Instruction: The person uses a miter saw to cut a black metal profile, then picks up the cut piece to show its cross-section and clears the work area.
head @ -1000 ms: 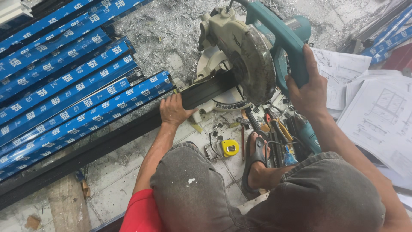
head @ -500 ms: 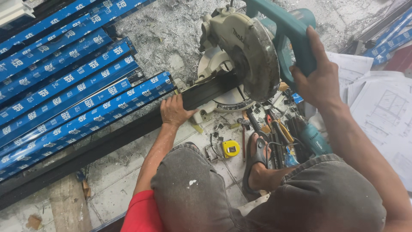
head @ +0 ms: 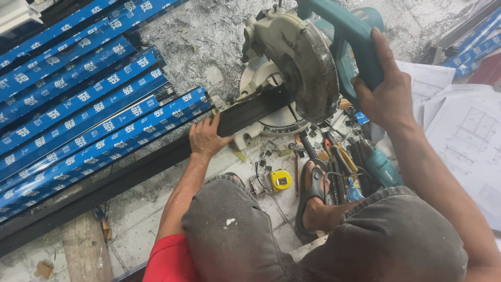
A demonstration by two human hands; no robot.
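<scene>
The saw (head: 302,68) has a dull, scuffed grey metal blade guard and a smooth teal plastic handle. Under it lies a matt black metal bar (head: 156,162). Beside that bar, glossy blue plastic film wraps the long bars (head: 78,104). Behind the saw, rough concrete floor (head: 203,42) glitters with metal shavings.

Left hand (head: 206,137) pressed flat, arm extended; right hand (head: 387,93) raised, fingers curled tight (firm grip).
</scene>
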